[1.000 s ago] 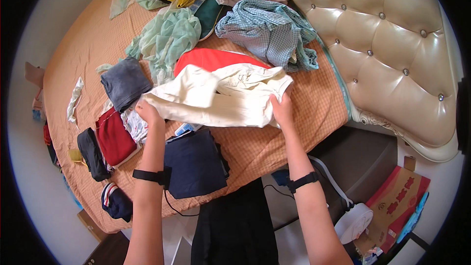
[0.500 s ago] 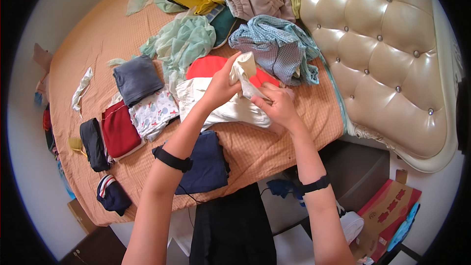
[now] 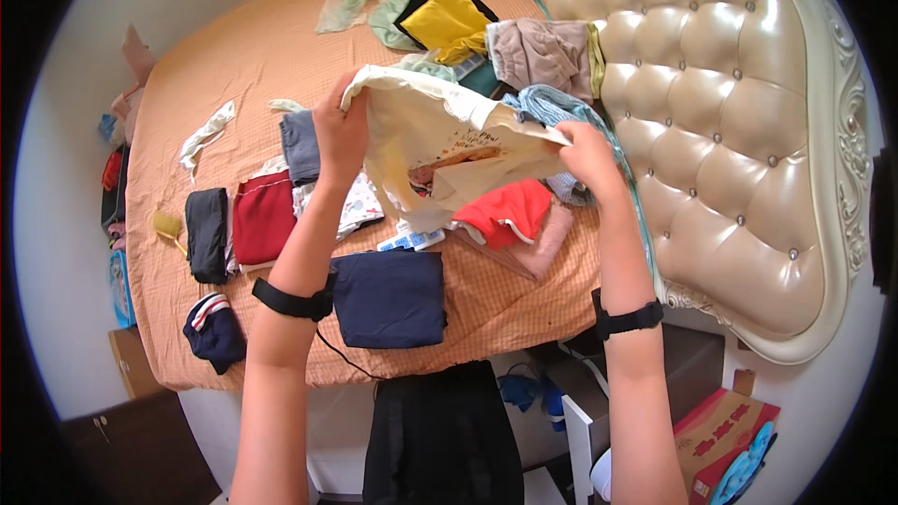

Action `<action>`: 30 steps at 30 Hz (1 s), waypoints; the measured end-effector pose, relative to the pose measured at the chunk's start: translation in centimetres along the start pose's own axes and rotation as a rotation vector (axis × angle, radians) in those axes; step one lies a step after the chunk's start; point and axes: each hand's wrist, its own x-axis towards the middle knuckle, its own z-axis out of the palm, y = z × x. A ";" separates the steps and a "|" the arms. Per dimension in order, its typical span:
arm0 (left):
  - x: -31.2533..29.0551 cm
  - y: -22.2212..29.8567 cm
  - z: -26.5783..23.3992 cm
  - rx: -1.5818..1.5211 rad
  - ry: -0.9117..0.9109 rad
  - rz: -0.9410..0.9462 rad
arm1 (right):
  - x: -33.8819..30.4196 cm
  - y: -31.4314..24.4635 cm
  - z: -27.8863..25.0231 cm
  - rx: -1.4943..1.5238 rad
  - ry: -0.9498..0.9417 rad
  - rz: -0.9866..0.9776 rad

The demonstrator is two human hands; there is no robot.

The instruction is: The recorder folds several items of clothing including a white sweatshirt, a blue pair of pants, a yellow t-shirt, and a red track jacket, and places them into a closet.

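A cream garment (image 3: 440,145) with a printed patch hangs in the air above the bed. My left hand (image 3: 339,129) grips its left edge and my right hand (image 3: 587,151) grips its right edge, stretching it between them. Under it on the orange bedspread (image 3: 234,65) lie a red garment (image 3: 505,210) and a pink one (image 3: 547,248). A folded navy garment (image 3: 388,297) sits near the bed's front edge, below my left forearm. Both wrists wear black bands.
Folded pieces lie at the left: dark red (image 3: 263,220), black (image 3: 206,232), grey (image 3: 299,145), a navy striped one (image 3: 214,329). Loose clothes, yellow (image 3: 447,19), beige (image 3: 541,51) and pale green (image 3: 360,0), lie at the back. A tufted headboard (image 3: 730,103) stands right. Boxes (image 3: 725,430) sit on the floor.
The cream garment lay flat on the bed a second ago. Both hands gathered it, lifted it and now hold it spread in the air, uncovering the red garment.
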 end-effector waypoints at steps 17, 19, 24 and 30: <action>-2.0 5.7 -26.9 0.356 0.350 0.036 | -1.6 -23.3 1.9 0.587 0.447 -0.494; -2.8 5.4 -30.0 0.301 0.369 0.019 | -2.5 -26.2 3.1 0.595 0.432 -0.561; -6.3 5.1 -37.4 0.361 0.084 -0.092 | -6.2 -33.1 5.9 0.652 0.349 -0.640; -9.9 4.8 -43.7 0.237 0.017 -0.316 | -9.3 -36.1 10.8 0.634 0.269 -0.581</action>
